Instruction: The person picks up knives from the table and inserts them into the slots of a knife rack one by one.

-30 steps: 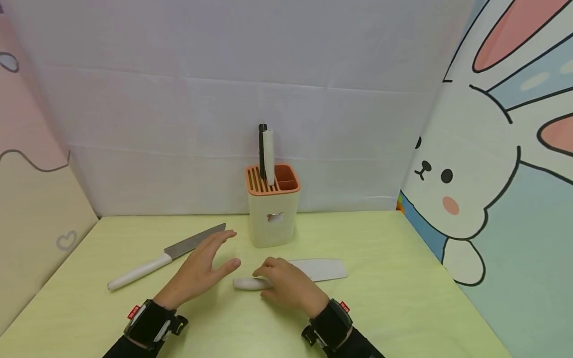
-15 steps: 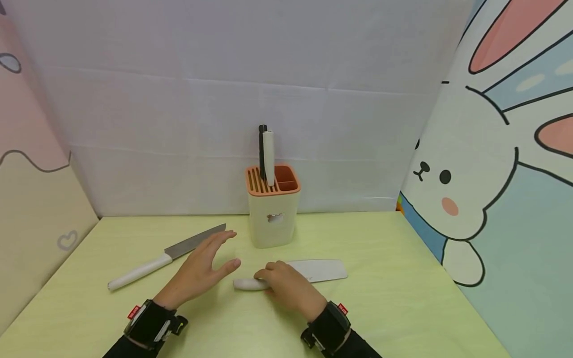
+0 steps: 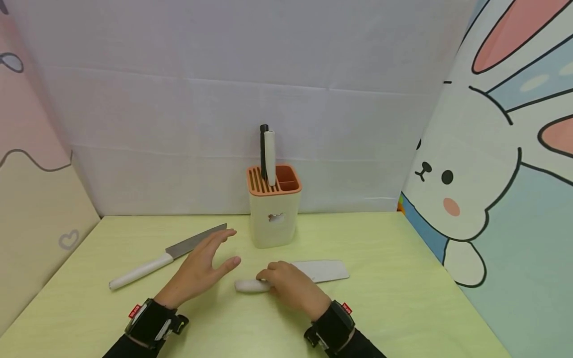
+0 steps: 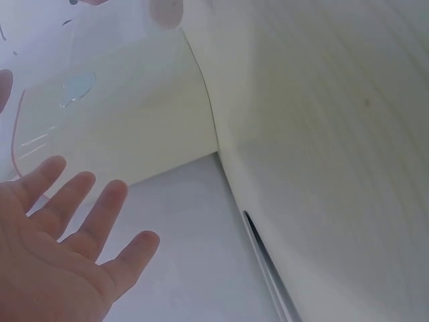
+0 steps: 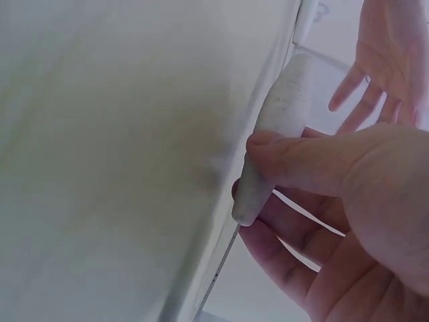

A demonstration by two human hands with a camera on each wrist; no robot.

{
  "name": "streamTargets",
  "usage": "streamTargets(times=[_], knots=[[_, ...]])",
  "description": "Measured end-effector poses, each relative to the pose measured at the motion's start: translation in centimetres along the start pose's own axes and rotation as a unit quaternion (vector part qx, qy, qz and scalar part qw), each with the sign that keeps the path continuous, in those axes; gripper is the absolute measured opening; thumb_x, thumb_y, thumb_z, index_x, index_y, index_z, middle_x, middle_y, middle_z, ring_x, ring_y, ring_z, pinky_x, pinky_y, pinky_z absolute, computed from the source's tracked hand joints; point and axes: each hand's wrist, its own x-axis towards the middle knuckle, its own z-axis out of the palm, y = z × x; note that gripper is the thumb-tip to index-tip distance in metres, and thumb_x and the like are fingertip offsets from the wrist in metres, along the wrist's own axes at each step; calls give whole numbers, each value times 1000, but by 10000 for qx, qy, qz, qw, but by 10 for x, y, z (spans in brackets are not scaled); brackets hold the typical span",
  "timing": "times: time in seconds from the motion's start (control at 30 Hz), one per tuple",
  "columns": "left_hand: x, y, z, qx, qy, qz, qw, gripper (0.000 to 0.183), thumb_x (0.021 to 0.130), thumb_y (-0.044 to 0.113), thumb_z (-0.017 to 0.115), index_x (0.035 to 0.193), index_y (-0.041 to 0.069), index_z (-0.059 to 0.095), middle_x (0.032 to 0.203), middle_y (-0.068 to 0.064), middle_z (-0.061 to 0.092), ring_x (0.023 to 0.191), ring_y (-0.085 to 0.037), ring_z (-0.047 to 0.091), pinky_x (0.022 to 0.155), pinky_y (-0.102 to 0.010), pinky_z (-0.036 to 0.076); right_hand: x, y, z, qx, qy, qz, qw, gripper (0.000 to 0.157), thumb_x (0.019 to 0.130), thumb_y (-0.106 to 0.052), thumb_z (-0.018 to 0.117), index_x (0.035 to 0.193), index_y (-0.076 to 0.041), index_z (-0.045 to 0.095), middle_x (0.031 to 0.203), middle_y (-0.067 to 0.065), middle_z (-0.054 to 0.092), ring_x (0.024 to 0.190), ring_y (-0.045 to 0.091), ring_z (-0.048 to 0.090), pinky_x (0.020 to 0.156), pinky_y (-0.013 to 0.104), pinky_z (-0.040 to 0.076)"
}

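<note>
- The knife block (image 3: 274, 231), cream with an orange slotted top, stands upright on the pale green table (image 3: 403, 293).
- In front of the block, the wide-bladed knife (image 3: 323, 270) lies with its white handle toward the block's left and its blade toward the block's right.
- The right hand (image 3: 295, 287), in front of the block, grasps that handle near the blade, thumb on one side and fingers on the other.
- The left hand (image 3: 203, 271), left of the block and nearer the viewer, grips nothing; its fingers are extended and spread.
- Farther left of the block lies the second knife (image 3: 168, 257), its blade slanting toward the block, partly hidden by the left hand.
- A black handle (image 3: 262, 151) and a white handle (image 3: 270, 159) rise from the block's slots.
</note>
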Motion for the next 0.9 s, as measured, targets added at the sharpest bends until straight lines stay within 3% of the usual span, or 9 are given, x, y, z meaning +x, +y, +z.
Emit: streamTargets(times=[0.57,0.9], knots=[[1,1,-3,-63,104,168,9998,56,96,47,55,145,27,36,146,3,36,125,-17,41,89,-53,45,-2,6,-47,597,406,191,9972,38,85,-5,72,120,-14,60,103,-3,60,91,8,54,82,22,48],[1,3,-4,-233,46,180,9996,55,96,45,55,145,29,35,146,4,37,126,-16,40,90,-53,45,-1,7,-72,1336,850,261,9870,43,84,-5,72,124,-13,58,104,-5,60,91,4,54,79,25,50]])
